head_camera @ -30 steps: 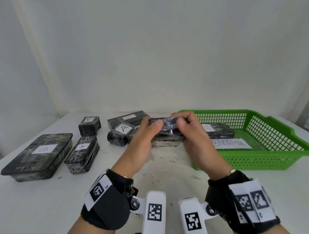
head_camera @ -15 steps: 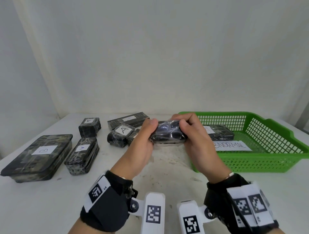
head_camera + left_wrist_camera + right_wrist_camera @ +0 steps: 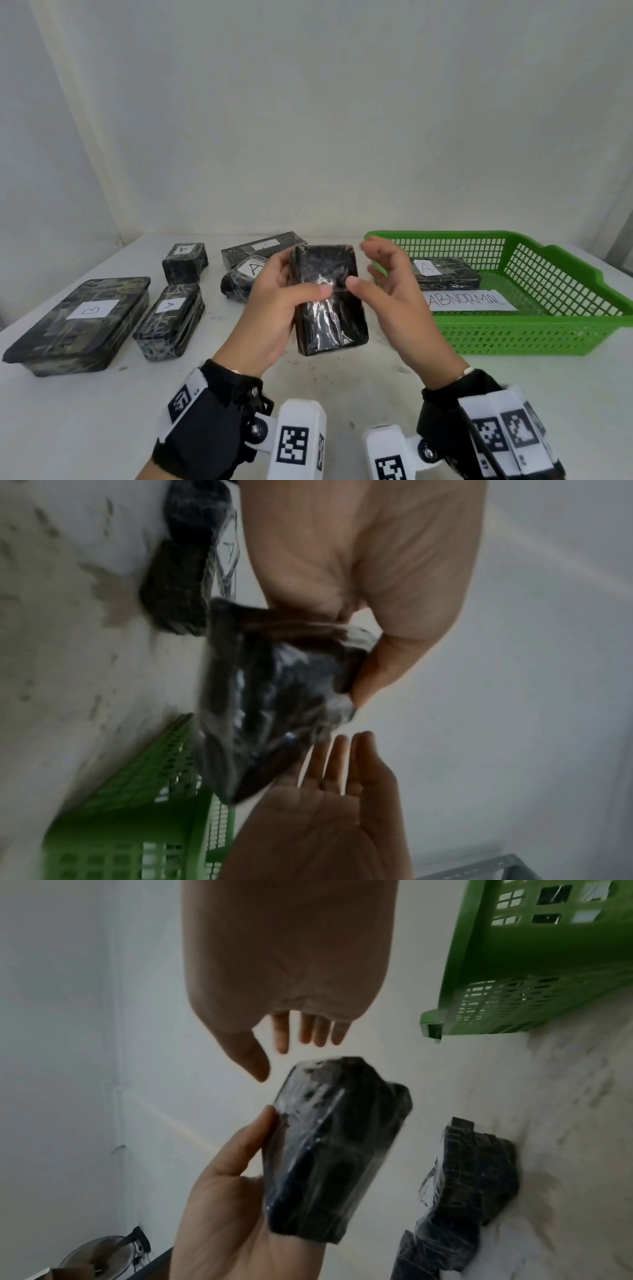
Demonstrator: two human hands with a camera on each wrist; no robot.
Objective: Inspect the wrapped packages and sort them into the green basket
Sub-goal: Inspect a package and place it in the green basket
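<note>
Held package (image 3: 274, 696) motion-blurred, left hand's fingers (image 3: 279, 265) hidden behind it

Held pkg (image 3: 327, 298): dark block in glossy clear wrap, raised above desk (image 3: 342, 387), stood on end w/ broad face toward camera, no label visible on that face. Green basket (image 3: 561, 329): mesh-sided, on desk at right, holds one long dark pkg (image 3: 445, 275) w/ red "A" label plus paper slip (image 3: 469, 301) reading "ABNORMAL". Other wrapped pkgs on desk at left: big flat one marked "B" (image 3: 82, 322), several smaller marked "A" (image 3: 169, 318).
</note>
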